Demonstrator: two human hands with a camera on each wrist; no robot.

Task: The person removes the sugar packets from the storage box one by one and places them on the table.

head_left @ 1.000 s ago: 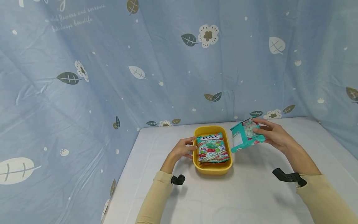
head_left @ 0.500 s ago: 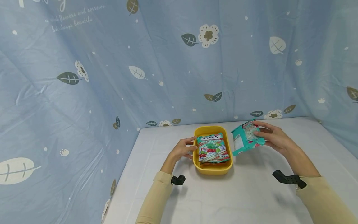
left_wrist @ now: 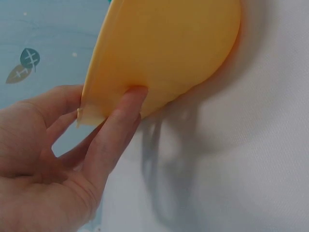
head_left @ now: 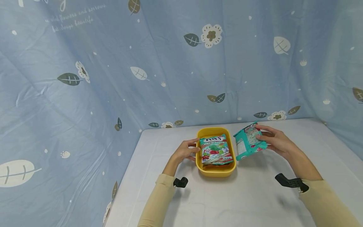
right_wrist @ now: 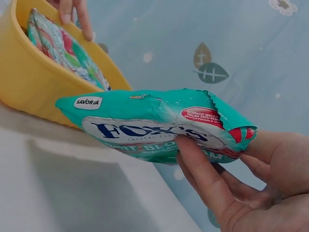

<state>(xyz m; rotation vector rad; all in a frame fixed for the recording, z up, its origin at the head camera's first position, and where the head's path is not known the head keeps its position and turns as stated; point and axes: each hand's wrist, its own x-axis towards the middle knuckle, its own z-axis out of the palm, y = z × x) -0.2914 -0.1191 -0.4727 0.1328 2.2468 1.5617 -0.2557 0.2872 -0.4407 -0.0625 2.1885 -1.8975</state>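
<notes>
Head view showed a teal candy packet (head_left: 249, 141) held above the table (head_left: 255, 195), just to the right of a yellow tub (head_left: 216, 171) and apart from it. The right hand (head_left: 276, 142) had its grip closed on the packet, thumb on the near face and fingers on the far side; the right wrist view showed the fingers (right_wrist: 203, 179) curled under the packet (right_wrist: 154, 125), whose printed front read "FOX'S", with its torn top edge toward the hand. Inside the tub lay a stack of like packets (head_left: 215, 149), the top one face up. The left hand (head_left: 185, 150) rested against the tub's left wall, its grip lightly clasping the rim; from the left wrist view the thumb (left_wrist: 118, 125) pressed on the outer wall of the tub (left_wrist: 169, 48) while the fingers reached over the edge. A blue cloth (head_left: 113, 63) printed with leaves and flowers hung behind the white table.
</notes>
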